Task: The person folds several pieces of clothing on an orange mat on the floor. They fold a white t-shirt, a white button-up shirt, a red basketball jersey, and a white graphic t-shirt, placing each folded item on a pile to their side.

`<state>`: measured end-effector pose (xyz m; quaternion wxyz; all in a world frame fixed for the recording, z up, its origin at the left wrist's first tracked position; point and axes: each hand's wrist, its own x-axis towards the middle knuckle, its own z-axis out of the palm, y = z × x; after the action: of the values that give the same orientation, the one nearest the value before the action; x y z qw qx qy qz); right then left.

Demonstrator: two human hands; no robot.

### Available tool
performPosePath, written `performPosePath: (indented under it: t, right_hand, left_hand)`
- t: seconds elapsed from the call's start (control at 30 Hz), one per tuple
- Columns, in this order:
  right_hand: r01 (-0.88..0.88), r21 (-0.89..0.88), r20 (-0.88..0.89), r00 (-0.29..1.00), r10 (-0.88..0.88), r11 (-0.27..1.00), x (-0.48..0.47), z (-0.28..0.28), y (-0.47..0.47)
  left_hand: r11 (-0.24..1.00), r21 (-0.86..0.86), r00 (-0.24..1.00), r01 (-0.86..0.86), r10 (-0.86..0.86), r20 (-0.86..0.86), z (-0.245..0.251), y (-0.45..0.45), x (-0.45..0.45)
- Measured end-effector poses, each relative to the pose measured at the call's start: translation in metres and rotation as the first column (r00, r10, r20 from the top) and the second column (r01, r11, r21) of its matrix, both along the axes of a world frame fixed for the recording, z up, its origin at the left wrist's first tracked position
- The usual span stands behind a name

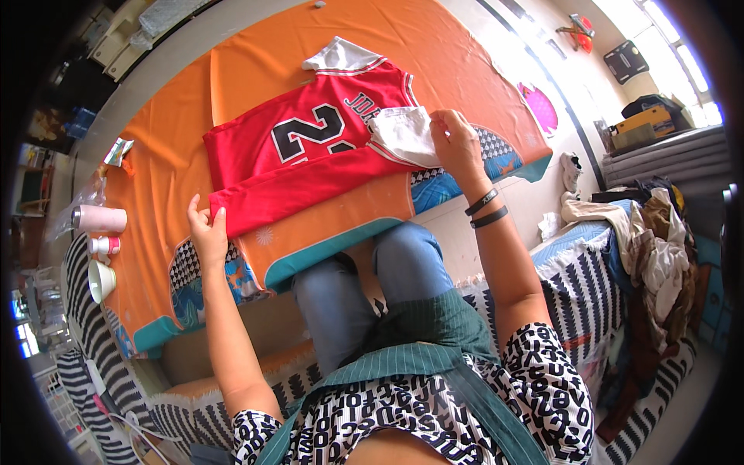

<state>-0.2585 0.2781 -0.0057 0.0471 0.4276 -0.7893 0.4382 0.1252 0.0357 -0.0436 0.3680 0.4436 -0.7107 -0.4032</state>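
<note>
A red sports jersey (244,151) with black-and-white numbers and white sleeves lies on an orange tablecloth (174,133). Its near side is folded over in a long strip that partly covers the number. My left hand (209,232) pinches the hem corner of that strip between thumb and fingers. At the other end, my right hand (456,139) grips the edge of the near white sleeve (401,133), which is laid back across the jersey. The far white sleeve (343,55) points away from me.
A pink tumbler (102,219), a white bottle (104,245) and a pale bowl (102,281) stand along the table's left edge. A pink fan-like item (539,109) lies beyond its right edge. Clothes (662,256) are heaped on the sofa at right. My knees are against the table's near edge.
</note>
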Motion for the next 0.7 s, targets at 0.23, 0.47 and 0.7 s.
performPosePath:
  t: [0.23,0.47,0.7]
  right_hand:
    - [-0.313,0.209,-0.270,0.892,0.362,0.926,0.023,-0.004,-0.031]
    - [-0.172,0.521,-0.352,0.849,0.394,0.836,0.016,-0.035,-0.041]
    - [-0.363,0.220,-0.116,0.912,0.394,0.905,-0.023,0.003,-0.095]
  left_hand:
    - [0.672,-0.677,0.866,0.301,0.105,0.490,0.022,0.022,-0.019]
    - [0.712,-0.382,0.593,0.589,-0.059,0.803,-0.002,0.027,-0.024]
    - [0.791,-0.412,0.756,0.453,-0.096,0.647,0.059,-0.025,-0.059]
